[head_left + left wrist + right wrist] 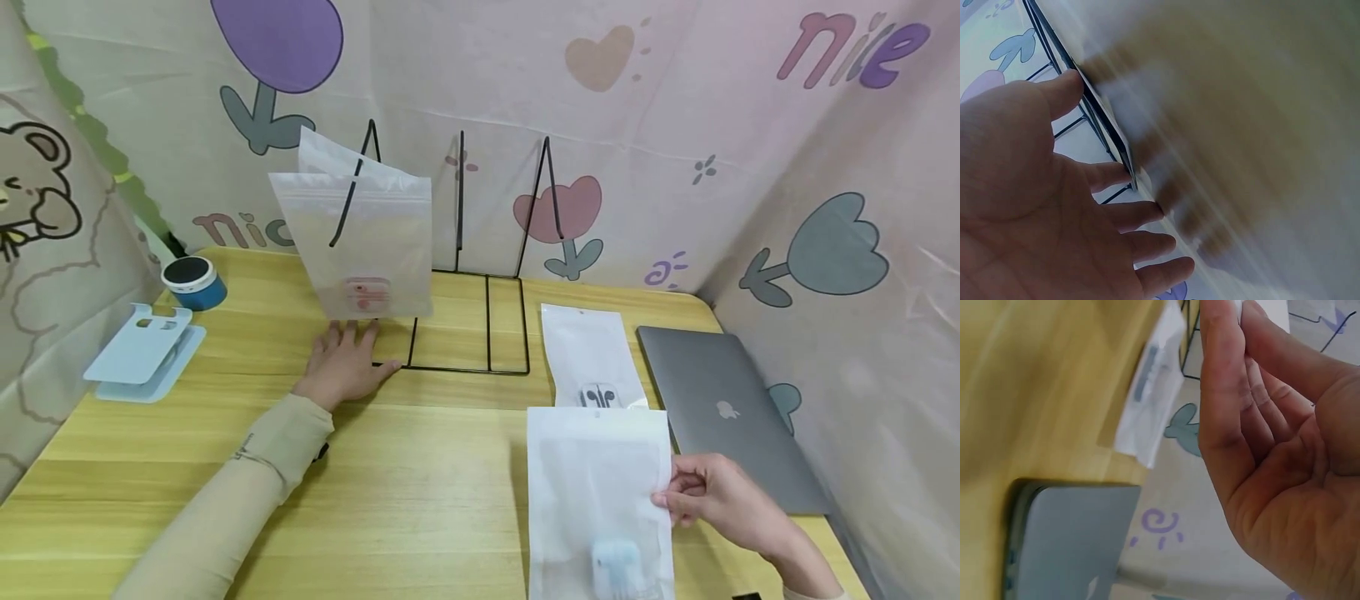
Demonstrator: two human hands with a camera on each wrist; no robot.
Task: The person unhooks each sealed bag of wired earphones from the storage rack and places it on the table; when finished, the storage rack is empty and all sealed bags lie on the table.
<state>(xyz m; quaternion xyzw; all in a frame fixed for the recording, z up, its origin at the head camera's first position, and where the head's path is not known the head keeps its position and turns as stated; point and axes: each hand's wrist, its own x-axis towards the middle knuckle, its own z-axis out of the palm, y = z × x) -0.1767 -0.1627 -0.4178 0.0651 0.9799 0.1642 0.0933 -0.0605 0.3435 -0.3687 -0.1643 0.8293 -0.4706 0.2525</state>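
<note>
A black wire rack (467,369) stands at the back of the table. On its left arm hangs a white zip bag (360,242) with a pink item low inside. My left hand (341,371) rests with spread fingers at the rack's front left corner; in the left wrist view the hand (1054,194) has its fingers extended along a black bar. My right hand (716,500) pinches the right edge of a white bag (592,475) holding a pale blue item. In the right wrist view the hand (1272,419) pinches at the top, the bag mostly out of sight.
Behind the held bag, another white bag (588,346) with an earphone picture lies on the table (420,475). A grey laptop (727,408) lies at the right. At the left are a light blue stand (146,350) and a round blue container (198,287). Patterned cloth hangs behind.
</note>
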